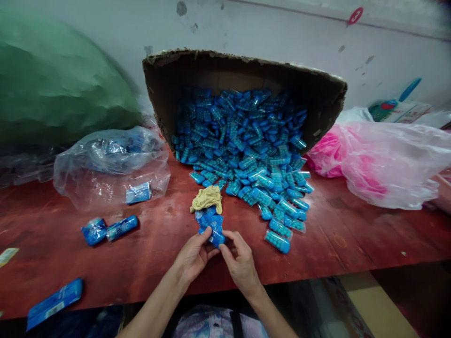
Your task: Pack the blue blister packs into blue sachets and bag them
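My left hand grips the left side of a small blue printed packet, its thumb lying on top. At the packet's lower right end, the fingertips of my right hand are closed on it. Just beyond the packet lies a crumpled yellowish cloth, perhaps a glove. A heap of small clear packs with blue ends and blue-green beads spills from a tipped cardboard box toward my right hand. To the left lie more blue wrapped packets.
A clear plastic bag holding blue items sits at left, below a big green sack. Pink and white plastic bags lie at right. One blue packet overhangs the front edge of the red table.
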A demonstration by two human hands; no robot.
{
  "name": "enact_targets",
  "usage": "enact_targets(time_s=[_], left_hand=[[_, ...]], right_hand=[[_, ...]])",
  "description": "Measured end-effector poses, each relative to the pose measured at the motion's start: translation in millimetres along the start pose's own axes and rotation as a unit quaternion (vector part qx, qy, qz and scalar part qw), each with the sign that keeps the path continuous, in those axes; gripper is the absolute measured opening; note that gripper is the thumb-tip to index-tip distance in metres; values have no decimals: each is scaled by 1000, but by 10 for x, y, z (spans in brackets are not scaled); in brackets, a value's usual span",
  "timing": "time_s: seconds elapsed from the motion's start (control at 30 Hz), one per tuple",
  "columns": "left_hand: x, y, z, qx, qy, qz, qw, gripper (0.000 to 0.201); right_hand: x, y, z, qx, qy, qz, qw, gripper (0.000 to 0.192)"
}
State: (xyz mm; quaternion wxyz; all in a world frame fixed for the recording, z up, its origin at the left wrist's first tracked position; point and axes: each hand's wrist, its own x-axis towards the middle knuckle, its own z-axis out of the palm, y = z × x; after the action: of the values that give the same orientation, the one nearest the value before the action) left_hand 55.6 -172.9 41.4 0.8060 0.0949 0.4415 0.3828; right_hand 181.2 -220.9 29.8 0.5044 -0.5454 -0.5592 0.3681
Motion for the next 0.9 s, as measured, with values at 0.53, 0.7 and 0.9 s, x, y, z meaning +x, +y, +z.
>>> enact_targets(time_s=[0.53, 0.7, 0.9], left_hand=[[-13, 43, -140, 16, -169, -12, 985, 13], [-21, 17, -161, 5, -170, -25, 985, 12], [-17, -19, -162, 8, -128, -30, 991, 10]], right_hand=[[47, 62, -33, 278, -52, 130, 950, 38], [35, 140, -56, 267, -82, 141, 950, 32], [70, 132, -61, 240, -102, 162, 952, 35]])
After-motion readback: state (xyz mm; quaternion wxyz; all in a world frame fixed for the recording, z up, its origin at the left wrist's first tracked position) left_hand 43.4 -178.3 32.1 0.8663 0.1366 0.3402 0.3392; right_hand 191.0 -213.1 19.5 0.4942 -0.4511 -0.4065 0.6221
